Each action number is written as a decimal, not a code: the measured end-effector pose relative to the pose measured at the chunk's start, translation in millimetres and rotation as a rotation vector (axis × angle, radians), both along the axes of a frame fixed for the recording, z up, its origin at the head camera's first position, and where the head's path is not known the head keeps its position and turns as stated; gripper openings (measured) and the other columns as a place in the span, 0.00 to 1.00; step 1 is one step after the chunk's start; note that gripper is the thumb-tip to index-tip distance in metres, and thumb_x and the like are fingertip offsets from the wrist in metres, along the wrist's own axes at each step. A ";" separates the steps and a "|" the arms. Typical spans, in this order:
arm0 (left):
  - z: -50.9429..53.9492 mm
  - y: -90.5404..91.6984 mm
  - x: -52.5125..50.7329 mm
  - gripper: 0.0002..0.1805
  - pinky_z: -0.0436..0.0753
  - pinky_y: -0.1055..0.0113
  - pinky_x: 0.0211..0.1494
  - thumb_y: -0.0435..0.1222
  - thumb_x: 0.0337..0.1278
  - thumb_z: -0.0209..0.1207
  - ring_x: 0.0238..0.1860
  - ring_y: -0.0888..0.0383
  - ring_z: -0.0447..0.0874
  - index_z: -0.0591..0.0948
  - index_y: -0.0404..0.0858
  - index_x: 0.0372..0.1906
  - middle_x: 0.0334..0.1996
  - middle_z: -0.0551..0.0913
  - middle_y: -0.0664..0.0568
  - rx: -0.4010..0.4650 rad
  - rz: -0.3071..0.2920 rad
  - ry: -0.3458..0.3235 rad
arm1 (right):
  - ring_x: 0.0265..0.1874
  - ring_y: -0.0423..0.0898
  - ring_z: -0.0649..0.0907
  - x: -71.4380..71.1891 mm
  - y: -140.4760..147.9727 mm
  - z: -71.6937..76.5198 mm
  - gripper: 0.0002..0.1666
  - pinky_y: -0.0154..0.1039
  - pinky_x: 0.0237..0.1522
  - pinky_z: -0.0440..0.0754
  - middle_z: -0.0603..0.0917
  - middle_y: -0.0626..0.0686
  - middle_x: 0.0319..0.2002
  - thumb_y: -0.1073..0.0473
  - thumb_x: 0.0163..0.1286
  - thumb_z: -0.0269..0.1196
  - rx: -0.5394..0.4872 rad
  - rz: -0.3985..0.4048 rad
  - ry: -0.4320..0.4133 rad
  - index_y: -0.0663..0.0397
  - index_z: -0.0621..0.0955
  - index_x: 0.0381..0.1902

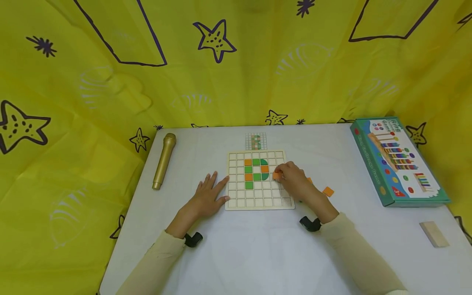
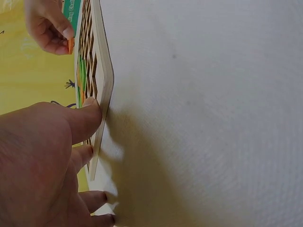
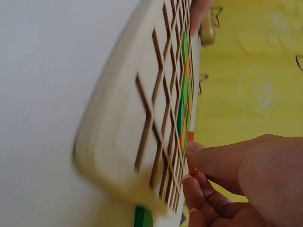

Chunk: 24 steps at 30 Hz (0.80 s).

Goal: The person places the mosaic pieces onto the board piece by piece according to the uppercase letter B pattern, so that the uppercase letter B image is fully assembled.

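A wooden grid board (image 1: 236, 201) lies on the white table, with green and orange tiles set in it in a P-like shape. My right hand (image 1: 295, 180) pinches an orange square tile (image 1: 276, 176) between thumb and fingers over the board's right side. In the right wrist view that orange tile (image 3: 191, 137) stands on edge in the grip. With fingers spread, my left hand (image 1: 206, 199) rests by the board's left edge; its thumb (image 2: 90, 116) touches the rim in the left wrist view. Behind the board lies a small pattern card (image 1: 256, 141) showing a similar figure.
Loose tiles lie right of the board, among them an orange one (image 1: 328, 191) and a green one (image 3: 143, 216), some partly hidden by my right arm. A gold microphone-shaped object (image 1: 164, 162) lies left. At right are a game box (image 1: 400, 159) and a wooden block (image 1: 434, 234).
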<state>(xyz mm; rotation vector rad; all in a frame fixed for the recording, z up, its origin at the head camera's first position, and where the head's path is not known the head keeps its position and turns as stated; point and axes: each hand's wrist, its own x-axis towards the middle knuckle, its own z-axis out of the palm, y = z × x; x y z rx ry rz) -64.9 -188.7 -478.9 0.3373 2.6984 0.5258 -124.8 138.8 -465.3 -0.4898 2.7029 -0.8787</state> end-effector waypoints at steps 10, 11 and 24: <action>0.4 -0.3 -0.2 0.39 0.41 0.35 0.84 0.56 0.80 0.52 0.86 0.36 0.32 0.54 0.54 0.87 0.86 0.39 0.38 0.005 -0.005 -0.002 | 0.49 0.51 0.80 15.7 -40.0 -10.8 0.07 0.47 0.50 0.73 0.81 0.53 0.47 0.63 0.75 0.68 -0.035 0.100 0.059 0.55 0.83 0.49; 0.3 -0.3 -0.2 0.39 0.41 0.35 0.84 0.56 0.80 0.52 0.86 0.36 0.32 0.54 0.54 0.87 0.86 0.39 0.38 0.006 -0.004 -0.002 | 0.49 0.51 0.80 16.8 -42.0 -11.7 0.06 0.46 0.49 0.72 0.81 0.53 0.47 0.63 0.75 0.68 -0.038 0.104 0.073 0.54 0.84 0.47; -0.5 -0.8 -0.2 0.40 0.42 0.34 0.84 0.56 0.79 0.53 0.86 0.35 0.32 0.54 0.54 0.87 0.86 0.40 0.38 0.013 -0.007 0.001 | 0.48 0.52 0.82 24.3 -53.0 -9.8 0.07 0.45 0.47 0.74 0.83 0.52 0.48 0.65 0.74 0.68 -0.004 0.121 0.131 0.54 0.87 0.48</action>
